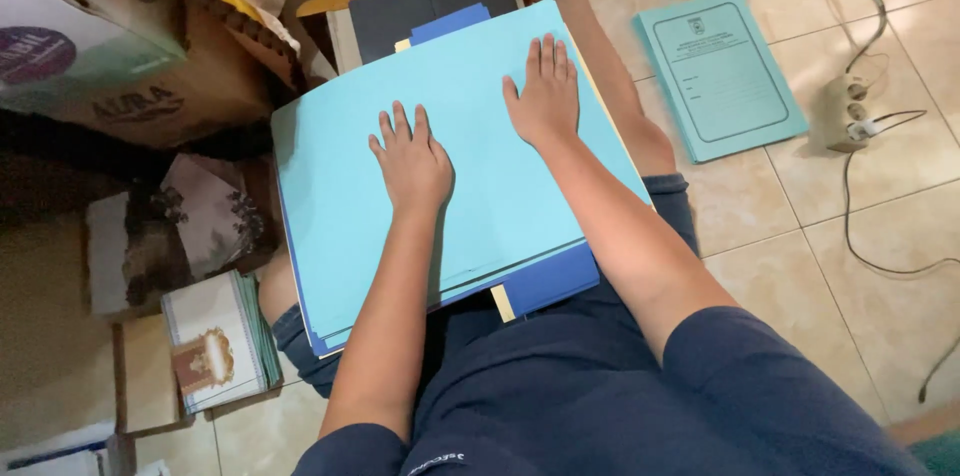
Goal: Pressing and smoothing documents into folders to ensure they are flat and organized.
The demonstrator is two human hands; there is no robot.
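- Left hand (412,162) and right hand (545,96): both flat, fingers spread, gripping nothing.
- Both press the top light-blue folder (450,226) of the stack on the lap.
- Step: likely flattening/squaring the stack; next needs even downward pressure.

I wear a dark navy short-sleeved shirt and matching navy shorts, my forearms bare, with no rings or watch on my left hand (412,164) or right hand (545,96).
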